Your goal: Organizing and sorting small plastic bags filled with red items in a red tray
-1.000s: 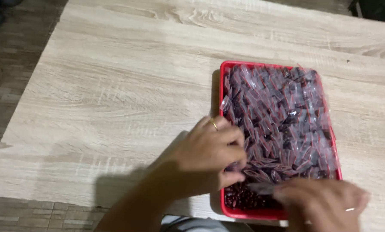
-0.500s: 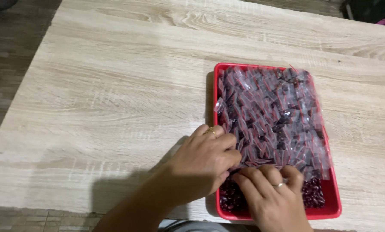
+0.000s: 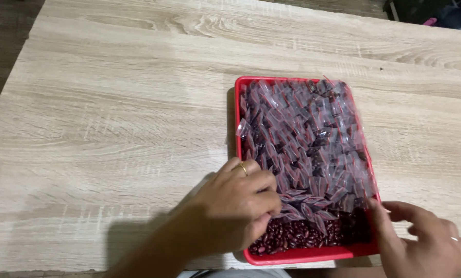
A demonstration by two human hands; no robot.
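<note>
A red rectangular tray lies on a pale wooden table. Several small clear plastic bags with red strips fill most of it. Dark red beans lie loose at its near end. My left hand, with a ring on one finger, rests over the tray's near left corner. Its fingers curl into the bags, and I cannot tell whether they pinch one. My right hand is at the tray's near right corner, fingers apart, with the fingertips touching the rim.
The table's left edge runs along a darker wooden floor. Dark things and a bit of pink sit beyond the table's far right corner. The near table edge lies just below the tray.
My right hand has slid from the middle of the tray's near end to its right corner, uncovering the beans. My left hand has stayed at the near left corner.
</note>
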